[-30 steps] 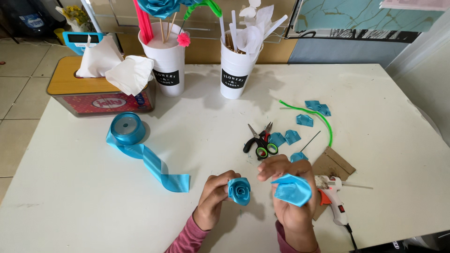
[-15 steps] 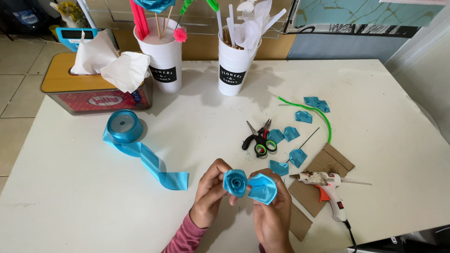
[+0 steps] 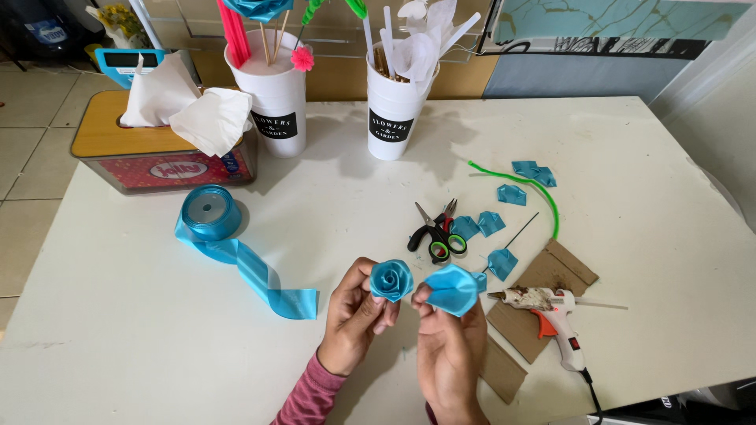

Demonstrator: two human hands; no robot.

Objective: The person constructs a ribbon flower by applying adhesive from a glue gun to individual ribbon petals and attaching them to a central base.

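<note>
Left hand (image 3: 358, 311) pinches a blue ribbon rose (image 3: 391, 279) at its base, above the near middle of the white table (image 3: 118, 346); right hand (image 3: 450, 346) grips a folded ribbon petal (image 3: 453, 289) just right of it. Good practice, judged from this view: seat the petal's lower edge against the rose's base, holding the bud steady.

Bright, even daylight falls across the white rectangular surface (image 3: 646, 236), casting soft shadows leftward and toward the viewer from two white plastic cups (image 3: 276, 110). The picture is sharp, free of glare, with slight wide-angle bending at the edges.
</note>
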